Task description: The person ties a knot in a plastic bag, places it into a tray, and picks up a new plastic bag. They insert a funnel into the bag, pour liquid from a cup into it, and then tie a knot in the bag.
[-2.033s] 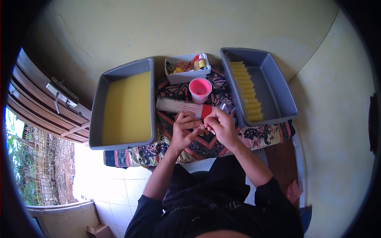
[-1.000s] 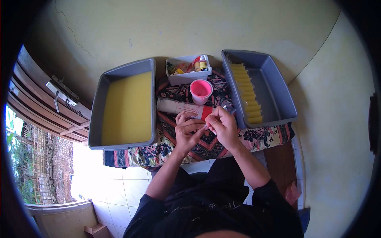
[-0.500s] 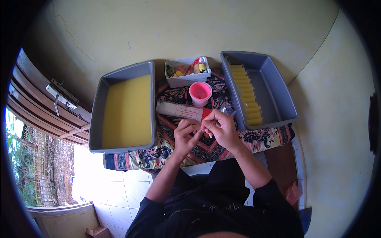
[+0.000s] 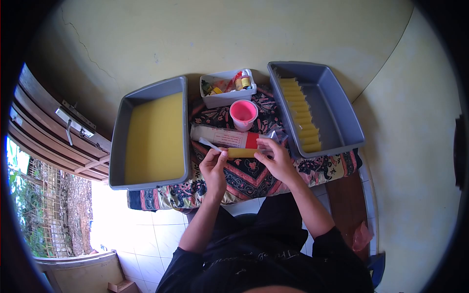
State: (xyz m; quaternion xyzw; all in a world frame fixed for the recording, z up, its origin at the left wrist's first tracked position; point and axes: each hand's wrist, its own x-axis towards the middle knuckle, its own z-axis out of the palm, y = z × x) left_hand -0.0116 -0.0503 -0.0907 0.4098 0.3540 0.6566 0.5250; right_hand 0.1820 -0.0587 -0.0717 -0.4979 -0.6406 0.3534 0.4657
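Observation:
A yellow filled tube (image 4: 241, 153) is stretched level between my two hands above the patterned cloth. My left hand (image 4: 214, 166) pinches its left end, where a clear plastic tail sticks up to the left. At the right end, the fingers of my right hand (image 4: 274, 158) are closed on the tube. Just behind them lies a clear plastic packet (image 4: 227, 137) with a red and white label. A pink-lined cup (image 4: 244, 115) stands behind the packet.
On the left is a grey tray (image 4: 187, 132) of yellow liquid (image 4: 156, 139). The right grey tray (image 4: 337, 107) holds a row of yellow tubes (image 4: 299, 115). A white basket (image 4: 227, 99) with small bottles stands at the back, on the patterned cloth (image 4: 249, 180).
My hands were close together and have moved apart, my left hand to the left. The yellow tube now shows between them. The view has shifted slightly.

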